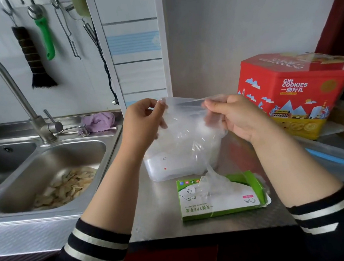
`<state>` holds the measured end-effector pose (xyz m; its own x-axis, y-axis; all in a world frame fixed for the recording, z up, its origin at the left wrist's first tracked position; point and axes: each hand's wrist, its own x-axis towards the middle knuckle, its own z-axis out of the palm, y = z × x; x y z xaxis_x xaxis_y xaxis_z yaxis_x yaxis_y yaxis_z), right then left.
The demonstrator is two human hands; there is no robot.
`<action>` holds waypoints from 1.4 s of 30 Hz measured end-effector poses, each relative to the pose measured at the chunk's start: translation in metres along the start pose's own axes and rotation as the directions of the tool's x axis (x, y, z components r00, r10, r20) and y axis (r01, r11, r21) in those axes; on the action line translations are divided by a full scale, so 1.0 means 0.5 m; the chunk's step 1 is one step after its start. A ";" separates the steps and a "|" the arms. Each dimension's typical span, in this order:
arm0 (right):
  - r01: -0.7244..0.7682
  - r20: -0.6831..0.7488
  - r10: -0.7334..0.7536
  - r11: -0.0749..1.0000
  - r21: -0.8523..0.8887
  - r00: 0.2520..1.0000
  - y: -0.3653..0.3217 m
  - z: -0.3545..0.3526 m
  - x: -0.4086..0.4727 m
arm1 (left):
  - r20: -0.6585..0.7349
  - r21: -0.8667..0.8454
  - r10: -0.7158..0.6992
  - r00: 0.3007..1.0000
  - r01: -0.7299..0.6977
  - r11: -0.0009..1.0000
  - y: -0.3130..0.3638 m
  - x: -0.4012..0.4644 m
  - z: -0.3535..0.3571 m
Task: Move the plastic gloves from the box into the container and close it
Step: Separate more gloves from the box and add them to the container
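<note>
A clear plastic glove (184,129) hangs stretched between my two hands above the counter. My left hand (143,122) pinches its left top edge and my right hand (234,115) pinches the right edge. Behind and below the glove stands a translucent white container (161,169) with a red dot on its side; its top is hidden by the glove. In front lies the green and white glove box (224,202), flat on the steel counter, with more clear gloves (209,181) sticking out of its opening.
A red cookie tin (291,94) stands at the back right. A steel sink (46,171) with peelings and a tap (15,89) fills the left. A blue-edged lid or board (334,158) lies at the right. Utensils hang on the wall; a purple cloth (99,121) sits behind the sink.
</note>
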<state>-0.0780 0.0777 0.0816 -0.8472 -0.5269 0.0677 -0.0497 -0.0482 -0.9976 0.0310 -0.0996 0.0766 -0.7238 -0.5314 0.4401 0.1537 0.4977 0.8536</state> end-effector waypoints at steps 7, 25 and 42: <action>0.079 -0.224 -0.232 0.840 -0.536 0.947 0.028 0.030 0.100 | -0.052 0.420 0.040 0.998 -0.014 0.907 -0.036 0.084 0.002; 0.018 0.021 -0.348 -0.012 -1.000 0.937 0.079 0.075 0.125 | 0.666 0.701 -0.413 0.621 -0.332 0.631 -0.059 0.087 0.050; 0.071 0.448 0.290 0.771 -0.633 0.846 0.101 -0.048 -0.130 | 0.281 -0.069 0.201 0.938 -0.190 0.979 -0.034 -0.127 0.066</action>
<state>-0.0379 0.1298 0.0264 -0.4939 -0.8397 -0.2257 -0.4329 0.4625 -0.7737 0.0520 -0.0515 0.0248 -0.8374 -0.2056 0.5064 0.3339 0.5412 0.7718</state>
